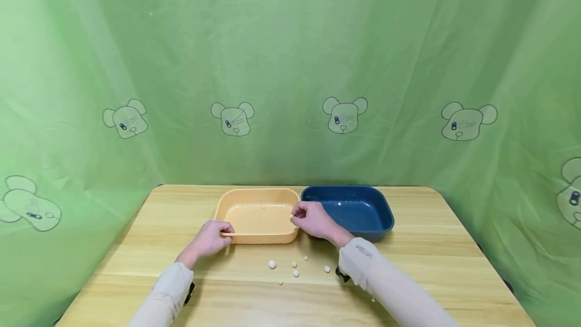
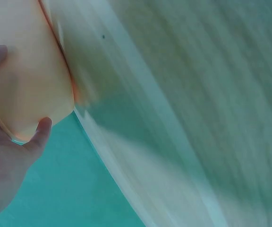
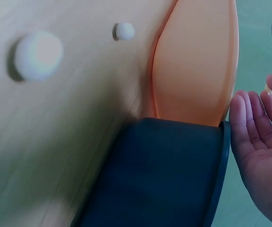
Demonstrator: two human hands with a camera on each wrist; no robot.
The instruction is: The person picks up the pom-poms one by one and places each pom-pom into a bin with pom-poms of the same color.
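My left hand point(image 1: 211, 238) grips the near left corner of a light orange plastic basin point(image 1: 265, 238), its fingers over the rim; the left wrist view shows the thumb and fingers on the basin wall point(image 2: 37, 90). My right hand point(image 1: 313, 220) is over the right rim of that basin, pinching a small pale yellow ball point(image 3: 267, 88) between thumb and fingertip. Beside it stands a dark blue basin point(image 1: 388, 221), partly covered by the right hand and wrist. One small white ball point(image 1: 339, 204) shows in the blue basin, and a small yellowish ball point(image 1: 264, 208) in the orange one.
In front of the basins, several small balls lie loose on the wooden table point(image 1: 408, 276), among them a larger white ball point(image 1: 272, 264), a yellow ball point(image 1: 294, 264) and a white ball point(image 1: 327, 269). A green curtain point(image 1: 290, 155) with bear drawings hangs behind the table.
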